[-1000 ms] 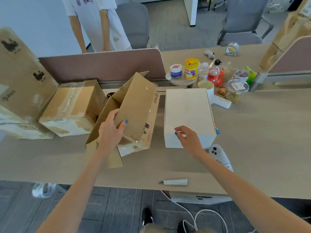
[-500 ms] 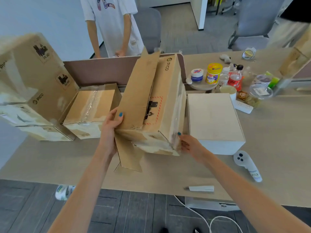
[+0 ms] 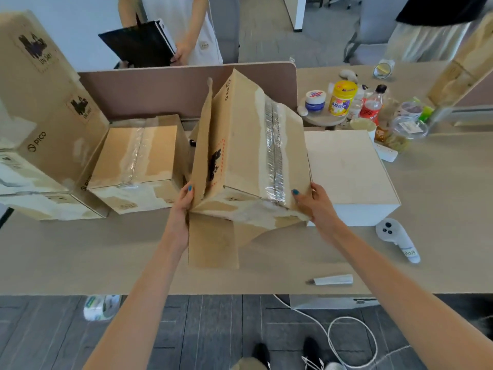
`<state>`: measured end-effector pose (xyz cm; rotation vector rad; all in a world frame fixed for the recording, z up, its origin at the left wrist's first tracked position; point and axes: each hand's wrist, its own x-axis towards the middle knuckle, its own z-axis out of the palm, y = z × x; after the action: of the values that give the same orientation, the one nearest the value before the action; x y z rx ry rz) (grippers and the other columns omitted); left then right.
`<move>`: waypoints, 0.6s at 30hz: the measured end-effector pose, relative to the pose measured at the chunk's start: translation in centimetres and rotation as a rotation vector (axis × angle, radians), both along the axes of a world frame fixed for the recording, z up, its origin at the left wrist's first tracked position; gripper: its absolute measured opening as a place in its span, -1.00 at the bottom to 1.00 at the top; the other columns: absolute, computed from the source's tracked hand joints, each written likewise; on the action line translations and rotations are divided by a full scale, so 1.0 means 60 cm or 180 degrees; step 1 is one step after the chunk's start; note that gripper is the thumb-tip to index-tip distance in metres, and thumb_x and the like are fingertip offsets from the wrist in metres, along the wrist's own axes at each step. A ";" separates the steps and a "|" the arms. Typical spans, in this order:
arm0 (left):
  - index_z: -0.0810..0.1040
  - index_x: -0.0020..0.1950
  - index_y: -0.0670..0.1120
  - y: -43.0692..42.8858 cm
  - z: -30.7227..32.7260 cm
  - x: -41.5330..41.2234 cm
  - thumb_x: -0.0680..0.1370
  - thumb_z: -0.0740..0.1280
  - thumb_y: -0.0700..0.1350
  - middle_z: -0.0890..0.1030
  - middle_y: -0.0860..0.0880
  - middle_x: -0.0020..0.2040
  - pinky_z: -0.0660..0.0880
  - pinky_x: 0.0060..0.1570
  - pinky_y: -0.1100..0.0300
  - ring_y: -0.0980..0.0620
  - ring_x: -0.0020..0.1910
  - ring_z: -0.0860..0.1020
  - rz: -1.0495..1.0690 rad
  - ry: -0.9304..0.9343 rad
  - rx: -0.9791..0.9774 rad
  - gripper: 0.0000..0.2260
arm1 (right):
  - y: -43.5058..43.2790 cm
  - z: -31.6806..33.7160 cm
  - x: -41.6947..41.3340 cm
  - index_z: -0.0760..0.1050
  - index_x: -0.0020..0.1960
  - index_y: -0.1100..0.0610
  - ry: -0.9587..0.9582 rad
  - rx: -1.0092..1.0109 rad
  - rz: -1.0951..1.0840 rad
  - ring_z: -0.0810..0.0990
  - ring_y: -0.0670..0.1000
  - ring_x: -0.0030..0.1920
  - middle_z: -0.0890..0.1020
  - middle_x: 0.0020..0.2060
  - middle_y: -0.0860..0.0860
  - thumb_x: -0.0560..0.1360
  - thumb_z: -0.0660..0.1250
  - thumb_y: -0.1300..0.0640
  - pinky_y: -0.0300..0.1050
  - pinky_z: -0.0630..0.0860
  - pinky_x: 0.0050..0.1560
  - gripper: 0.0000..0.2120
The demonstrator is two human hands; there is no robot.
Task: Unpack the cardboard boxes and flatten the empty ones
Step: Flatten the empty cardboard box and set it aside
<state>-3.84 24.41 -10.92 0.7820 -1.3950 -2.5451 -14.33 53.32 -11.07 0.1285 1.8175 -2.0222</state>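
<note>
Left hand (image 3: pixel 184 206) and right hand (image 3: pixel 316 206) grasp the near corners of the tilted brown taped cardboard box (image 3: pixel 248 150). Its inside is hidden, so leftover contents might drop past the loose flap (image 3: pixel 213 244).

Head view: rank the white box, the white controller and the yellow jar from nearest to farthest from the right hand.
1. White box, beside the right hand.
2. White controller, farther right.
3. Yellow jar, far back of desk.

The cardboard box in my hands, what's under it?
A loose flap of the cardboard box hangs down toward the table. The surface directly beneath is covered, so anything there cannot be seen.
</note>
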 end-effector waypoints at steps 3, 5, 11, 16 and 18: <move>0.38 0.49 -0.08 -0.033 -0.002 -0.006 0.67 0.16 -0.07 0.63 -0.10 0.13 0.62 -0.13 0.11 -0.07 0.03 0.62 -0.0239 -0.0133 -0.0093 -0.62 | -0.025 0.005 0.003 0.25 0.35 0.03 0.0262 0.0226 -0.0090 0.56 -0.02 0.18 0.50 0.23 0.00 0.46 0.44 0.03 -0.05 0.54 0.18 -0.44; 0.32 0.51 -0.14 -0.047 0.000 -0.009 0.69 0.10 -0.16 0.64 -0.03 -0.14 0.50 -0.41 0.26 0.05 -0.32 0.58 -0.0195 -0.0314 -0.0165 -0.63 | -0.044 0.014 0.001 0.23 0.37 0.03 0.0385 0.0353 -0.0159 0.55 0.02 0.19 0.47 0.24 0.02 0.43 0.46 -0.02 0.00 0.54 0.20 -0.37; 0.58 0.13 -0.15 -0.089 0.001 0.010 0.62 0.13 -0.36 0.60 0.07 -0.31 0.49 -0.12 0.16 0.03 -0.22 0.57 -0.0240 -0.0586 -0.1459 -0.73 | -0.095 0.042 -0.009 0.22 0.45 0.08 0.0577 0.0561 -0.0243 0.55 0.04 0.18 0.43 0.28 0.04 0.42 0.49 0.00 0.00 0.59 0.10 -0.29; 0.63 0.09 -0.13 -0.118 0.059 0.029 0.45 0.09 0.52 0.63 -0.12 -0.18 0.61 -0.05 -0.01 -0.11 -0.12 0.64 -0.0822 -0.0889 -0.1253 -0.24 | -0.137 0.049 -0.008 0.30 0.39 0.06 0.1012 0.1095 -0.0164 0.50 0.01 0.18 0.43 0.24 0.05 0.38 0.52 0.02 -0.20 0.53 0.06 -0.33; 0.61 0.16 -0.13 -0.119 0.068 0.030 0.31 0.15 0.61 0.62 -0.12 -0.20 0.62 -0.05 -0.01 -0.06 -0.25 0.62 -0.1233 -0.1037 -0.1462 -0.12 | -0.155 0.052 0.005 0.28 0.40 0.06 0.1105 0.1289 -0.0150 0.47 0.02 0.18 0.39 0.21 0.02 0.38 0.51 0.04 -0.08 0.49 0.17 -0.32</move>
<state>-2.03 17.25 -6.87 0.9357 -2.3259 -2.2461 -14.05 44.01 -7.96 -0.0702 2.4471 -1.7614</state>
